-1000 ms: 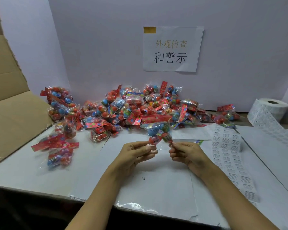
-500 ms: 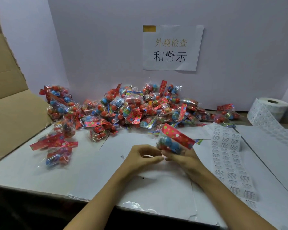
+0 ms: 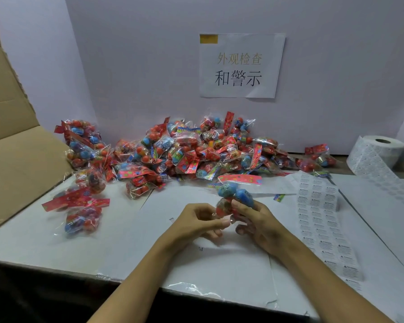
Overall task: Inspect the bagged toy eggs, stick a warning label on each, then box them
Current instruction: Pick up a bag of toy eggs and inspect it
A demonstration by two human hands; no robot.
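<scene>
Head view shows us holding one bag of toy eggs (image 3: 231,201) up over the middle of the desk (image 3: 79,241), between both hands. Our right hand (image 3: 252,220) has its fingers curled round the bag from the right and below, and our left hand (image 3: 196,220) pinches its lower left side with thumb and fingertips. A second ago the same bag hung stretched between our two hands with its eggs showing side-on; half a second ago it was tipped so the red header card faced us; now it is turned again, two blue eggs uppermost and slightly blurred. We judge from this turning that we are in the inspection step, checking the bag from several sides, and that no label has gone on it yet, though we cannot see every face of the bag.

The strip of warning labels (image 3: 322,220) lies flat just to the right of our right hand, running from the roll (image 3: 380,152) at the far right. The big pile of bags (image 3: 196,155) sits along the back wall, well apart from our hands, and the cardboard box (image 3: 14,164) stands open at the left edge. Next we would likely reach right for a label.
</scene>
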